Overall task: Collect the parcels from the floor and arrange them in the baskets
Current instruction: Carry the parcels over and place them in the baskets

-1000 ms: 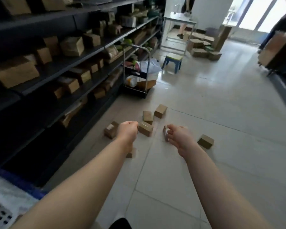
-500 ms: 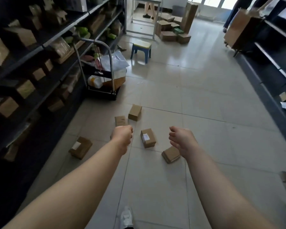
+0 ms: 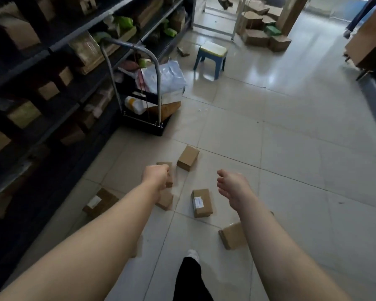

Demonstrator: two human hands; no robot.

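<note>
Parcels still scattered on the floor (image 3: 291, 148), nearer than half a second before.
The cart (image 3: 148, 124) stood beside the shelving (image 3: 52, 68). Left hand (image 3: 156, 177) was fisted, right hand (image 3: 232, 185) loosely curled, neither grip holding anything; the labelled parcel (image 3: 201, 202) lay between them.

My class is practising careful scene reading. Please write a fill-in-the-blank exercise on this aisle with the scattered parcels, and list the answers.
1. The small cardboard parcels, such as the labelled parcel, lie on the tiled ____.
2. The left hand and the right hand each hold ____.
3. The stool beyond the cart has legs coloured ____.
4. The cart stands against the shelves on the person's ____ side.

Answers: floor; nothing; blue; left
</note>
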